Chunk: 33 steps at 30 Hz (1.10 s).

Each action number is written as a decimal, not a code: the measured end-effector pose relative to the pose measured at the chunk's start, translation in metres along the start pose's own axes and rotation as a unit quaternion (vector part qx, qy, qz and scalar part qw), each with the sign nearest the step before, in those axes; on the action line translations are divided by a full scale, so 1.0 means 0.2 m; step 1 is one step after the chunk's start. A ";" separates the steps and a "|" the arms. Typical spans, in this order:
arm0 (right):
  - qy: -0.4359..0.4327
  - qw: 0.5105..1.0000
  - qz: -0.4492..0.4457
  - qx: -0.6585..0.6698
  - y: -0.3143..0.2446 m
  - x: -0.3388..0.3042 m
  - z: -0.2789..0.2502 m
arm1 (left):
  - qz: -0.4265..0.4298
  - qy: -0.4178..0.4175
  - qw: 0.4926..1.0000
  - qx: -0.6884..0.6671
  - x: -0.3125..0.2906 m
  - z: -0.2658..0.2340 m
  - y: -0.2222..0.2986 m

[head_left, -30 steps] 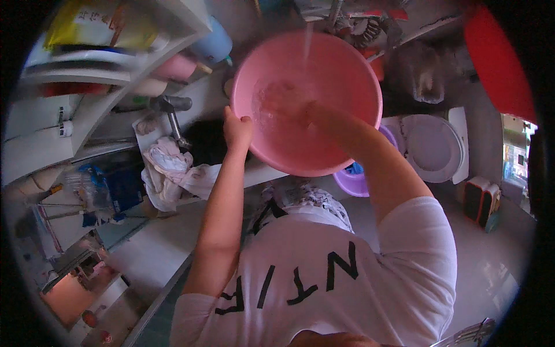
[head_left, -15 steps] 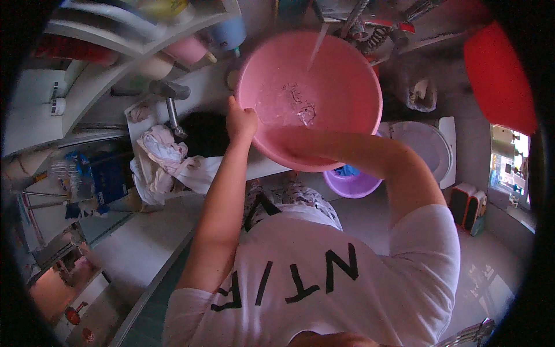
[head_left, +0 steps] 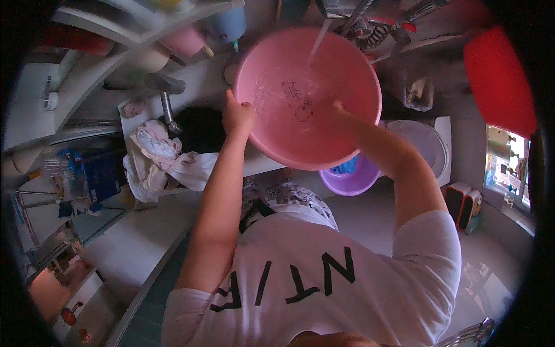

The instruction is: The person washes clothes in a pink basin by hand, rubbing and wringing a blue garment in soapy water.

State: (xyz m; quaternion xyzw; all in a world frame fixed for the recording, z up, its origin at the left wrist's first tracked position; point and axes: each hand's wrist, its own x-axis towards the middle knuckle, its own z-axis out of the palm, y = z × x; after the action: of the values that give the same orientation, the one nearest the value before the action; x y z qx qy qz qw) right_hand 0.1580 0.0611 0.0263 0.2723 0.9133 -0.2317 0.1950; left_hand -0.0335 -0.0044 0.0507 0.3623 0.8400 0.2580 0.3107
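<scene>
A large pink basin (head_left: 277, 66) is held up in front of me, tilted so that its inside faces me. A stream of water (head_left: 318, 44) falls into it from above. At the basin's left side my left hand (head_left: 239, 115) is closed on the rim, thumb up. My right hand (head_left: 343, 120) reaches over the near right rim into the basin, close to the inner wall. Its fingers are blurred and partly lost against the pink, so their shape is unclear. Dark printing shows on the basin's bottom.
Below the basin, a purple tub (head_left: 352, 184) holds blue cloth (head_left: 346, 166). White and pinkish cloths (head_left: 159, 151) lie on the sink counter at left, beside a faucet (head_left: 168, 110). A toilet (head_left: 421, 141) stands at right. Shelves (head_left: 110, 75) overhang the upper left.
My right hand has moved from the basin's near lower wall up and to the right inside it. My left hand keeps its hold on the rim.
</scene>
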 end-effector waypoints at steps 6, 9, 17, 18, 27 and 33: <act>0.060 0.994 -0.048 0.079 -0.26 0.34 0.04 | 0.042 0.032 0.999 0.010 0.03 0.02 -0.05; 0.081 0.995 0.032 -0.049 -0.14 0.43 0.03 | 0.047 0.042 0.998 -0.004 0.03 0.03 -0.08; 0.000 0.995 0.087 -0.048 0.14 -0.05 0.00 | 0.033 0.026 0.999 -0.001 -0.02 -0.01 0.00; -0.002 0.997 0.065 -0.032 0.09 -0.08 0.01 | 0.033 0.025 0.999 -0.003 -0.02 -0.01 -0.01; 0.108 0.991 0.074 -0.031 -0.22 0.17 0.12 | 0.037 0.024 0.999 0.000 0.00 0.01 -0.02; 0.099 0.964 0.234 -0.081 -0.01 0.19 0.13 | 0.041 0.033 0.999 -0.003 0.02 0.02 -0.07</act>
State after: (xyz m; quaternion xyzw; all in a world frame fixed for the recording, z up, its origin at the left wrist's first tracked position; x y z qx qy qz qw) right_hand 0.1340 0.0616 -0.0132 0.4836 0.8544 -0.0769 0.1738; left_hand -0.0401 -0.0091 0.0373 0.3866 0.8335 0.2851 0.2730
